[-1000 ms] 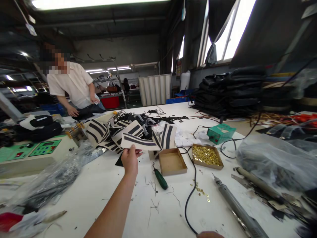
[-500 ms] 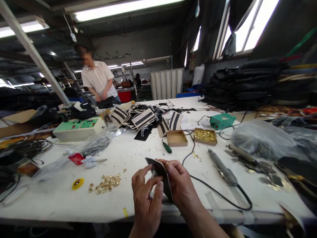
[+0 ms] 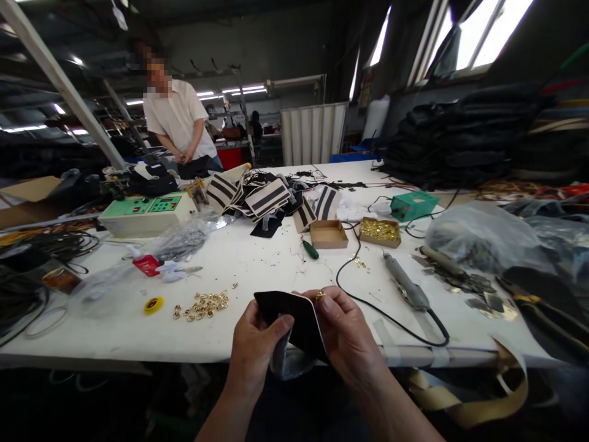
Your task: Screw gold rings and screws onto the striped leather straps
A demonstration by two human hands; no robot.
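Note:
A black flat panel [image 3: 294, 322] with a pale edge is held upright over the table's front edge. My left hand [image 3: 255, 344] grips its left side, thumb lying across the dark face. A crumpled piece of clear plastic [image 3: 289, 359] hangs from the panel under that thumb. My right hand [image 3: 347, 328] is closed at the panel's right edge and pinches a small gold metal fitting [image 3: 319, 295] between thumb and forefinger. Several similar gold fittings [image 3: 205, 305] lie loose to the left, beside a yellow tape roll [image 3: 153, 306].
Right of my hands lies a corded grey electric tool [image 3: 407, 282]. Farther back are an empty cardboard box [image 3: 329, 235], a box of gold pieces [image 3: 380, 231], a green-handled tool [image 3: 310, 249] and striped panels [image 3: 267, 199]. A person [image 3: 179, 123] stands behind a control box [image 3: 147, 215].
My left hand has shifted from spread fingers over the panel to a thumb-and-finger grip on its side. The panel has turned, showing more of its black face. The view has tilted down.

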